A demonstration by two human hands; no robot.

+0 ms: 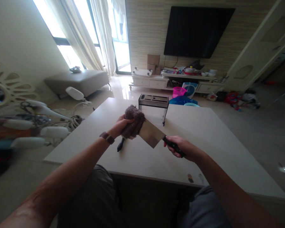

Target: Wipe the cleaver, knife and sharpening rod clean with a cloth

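My right hand [182,147] grips the black handle of a cleaver [153,133], whose broad metal blade points up and to the left over the table. A fluffy brown-grey cloth [134,120] is bunched in my left hand [122,125] and wraps the far end of the blade. Below that hand, another dark-handled tool [120,144] lies on the white table [104,158]; its other end is hidden by the cloth and hand. Behind the cloth stands a knife block [154,103] with a slotted dark top and clear sides.
Two small stickers or marks [190,178] sit near the table's front edge. Beyond the table are a pink basket [179,91], a low TV cabinet [154,83] and a wall television [198,31]. A grey bench [78,80] and a white-padded stand [45,110] are at left.
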